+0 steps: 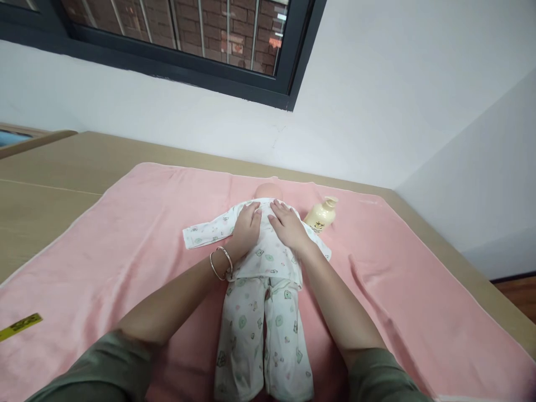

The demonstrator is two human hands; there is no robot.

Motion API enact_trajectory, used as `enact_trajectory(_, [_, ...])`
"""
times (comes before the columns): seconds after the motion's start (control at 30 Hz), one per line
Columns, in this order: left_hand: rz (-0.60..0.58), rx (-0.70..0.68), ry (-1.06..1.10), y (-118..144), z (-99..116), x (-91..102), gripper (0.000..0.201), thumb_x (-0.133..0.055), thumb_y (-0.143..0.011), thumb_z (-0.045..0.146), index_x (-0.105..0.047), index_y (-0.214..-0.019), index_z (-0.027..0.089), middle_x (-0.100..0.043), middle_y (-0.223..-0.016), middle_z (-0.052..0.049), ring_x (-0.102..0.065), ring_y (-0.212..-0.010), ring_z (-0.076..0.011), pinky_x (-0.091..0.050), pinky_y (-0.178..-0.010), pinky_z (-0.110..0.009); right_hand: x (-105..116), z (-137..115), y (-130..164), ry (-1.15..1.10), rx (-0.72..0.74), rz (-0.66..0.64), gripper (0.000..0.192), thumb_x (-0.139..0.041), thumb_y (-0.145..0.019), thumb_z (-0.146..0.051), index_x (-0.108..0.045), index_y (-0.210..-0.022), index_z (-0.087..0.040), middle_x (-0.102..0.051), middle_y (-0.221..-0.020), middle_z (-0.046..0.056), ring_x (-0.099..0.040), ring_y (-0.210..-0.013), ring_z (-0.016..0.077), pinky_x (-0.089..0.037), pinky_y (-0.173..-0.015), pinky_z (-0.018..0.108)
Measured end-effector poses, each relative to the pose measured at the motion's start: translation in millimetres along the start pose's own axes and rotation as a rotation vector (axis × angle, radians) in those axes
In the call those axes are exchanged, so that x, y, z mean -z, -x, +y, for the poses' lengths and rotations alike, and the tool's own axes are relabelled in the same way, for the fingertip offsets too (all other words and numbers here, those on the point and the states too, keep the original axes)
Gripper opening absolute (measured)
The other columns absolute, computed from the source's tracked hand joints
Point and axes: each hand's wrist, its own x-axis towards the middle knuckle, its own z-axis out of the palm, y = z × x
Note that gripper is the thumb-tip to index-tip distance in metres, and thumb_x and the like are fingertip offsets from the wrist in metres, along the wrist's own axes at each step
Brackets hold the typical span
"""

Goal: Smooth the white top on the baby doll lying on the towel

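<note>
A baby doll (264, 190) in a white printed top and trousers (259, 329) lies on its back on a pink towel (125, 245), head toward the wall. My left hand (246, 226), with two bangles on the wrist, rests flat on the doll's chest on the left side. My right hand (287, 224) lies flat on the chest beside it, fingers pointing toward the doll's neck. Both hands press on the top's fabric and neither grips anything. The doll's left sleeve (205, 230) stretches out flat on the towel.
A cream pump bottle (321, 214) lies on the towel just right of the doll's shoulder. The towel covers a wooden table (50, 178) that stands against a white wall under a dark-framed window. A yellow strip (20, 326) lies at the towel's left edge.
</note>
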Motion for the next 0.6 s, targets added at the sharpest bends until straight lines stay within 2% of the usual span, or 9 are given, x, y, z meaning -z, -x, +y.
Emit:
enact_trajectory(0.1, [0.002, -0.01, -0.003, 0, -1, -0.2, 0.039, -0.036, -0.102, 0.034, -0.064, -0.122, 0.016, -0.069, -0.128, -0.014, -0.06, -0.125, -0.0264, -0.043, -0.116, -0.048, -2, -11, 5, 0.059, -0.018, 0.019, 0.056, -0.033, -0.105, -0.03, -0.041, -0.154, -0.004, -0.034, -0.163, 0.021, -0.026, -0.155, 0.0303, -0.02, -0.126, 0.051])
enact_trajectory(0.23, [0.005, -0.023, -0.02, 0, -1, -0.3, 0.039, -0.036, -0.101, 0.033, -0.063, -0.122, 0.014, -0.069, -0.128, -0.015, -0.061, -0.124, -0.0271, -0.043, -0.115, -0.049, -1, -11, 5, -0.005, 0.123, -0.026, 0.05, -0.036, -0.104, -0.026, -0.049, -0.152, -0.017, -0.036, -0.164, 0.012, -0.026, -0.155, 0.0257, -0.02, -0.126, 0.049])
enact_trajectory(0.3, [-0.004, -0.034, -0.029, -1, -1, -0.5, 0.038, -0.037, -0.101, 0.032, -0.063, -0.123, 0.014, -0.069, -0.129, -0.015, -0.061, -0.124, -0.0265, -0.042, -0.116, -0.048, 2, -5, 2, -0.035, 0.092, -0.022, 0.05, -0.036, -0.105, -0.031, -0.048, -0.152, -0.018, -0.034, -0.165, 0.011, -0.027, -0.155, 0.0255, -0.021, -0.126, 0.049])
enact_trajectory(0.37, [-0.014, -0.048, -0.04, 0, -2, -0.9, 0.037, -0.038, -0.1, 0.03, -0.063, -0.122, 0.016, -0.069, -0.129, -0.014, -0.061, -0.125, -0.0256, -0.041, -0.118, -0.048, 3, -5, 2, -0.013, 0.018, -0.012, 0.053, -0.034, -0.106, -0.035, -0.044, -0.154, -0.014, -0.034, -0.164, 0.015, -0.027, -0.155, 0.0277, -0.022, -0.126, 0.05])
enact_trajectory(0.47, [-0.013, -0.065, -0.053, 0, -3, -1.1, 0.036, -0.038, -0.1, 0.03, -0.063, -0.121, 0.016, -0.069, -0.128, -0.014, -0.061, -0.124, -0.0262, -0.041, -0.117, -0.048, 1, -18, 9, 0.095, -0.069, -0.005, 0.057, -0.032, -0.106, -0.033, -0.039, -0.155, -0.005, -0.033, -0.163, 0.022, -0.027, -0.154, 0.033, -0.023, -0.125, 0.051])
enact_trajectory(0.53, [-0.007, -0.069, -0.056, 0, -4, -0.9, 0.037, -0.038, -0.1, 0.031, -0.064, -0.121, 0.015, -0.07, -0.126, -0.015, -0.061, -0.123, -0.0269, -0.042, -0.116, -0.049, -2, -29, 15, 0.147, -0.052, -0.008, 0.056, -0.034, -0.104, -0.027, -0.039, -0.155, -0.003, -0.033, -0.163, 0.023, -0.026, -0.154, 0.0348, -0.022, -0.125, 0.051])
enact_trajectory(0.6, [-0.01, -0.078, -0.054, -1, -5, -0.6, 0.037, -0.038, -0.099, 0.031, -0.064, -0.121, 0.015, -0.07, -0.125, -0.015, -0.062, -0.121, -0.0268, -0.043, -0.115, -0.049, -4, -34, 18, 0.147, 0.022, -0.026, 0.055, -0.036, -0.101, -0.021, -0.043, -0.154, -0.008, -0.034, -0.164, 0.018, -0.024, -0.155, 0.034, -0.021, -0.126, 0.052])
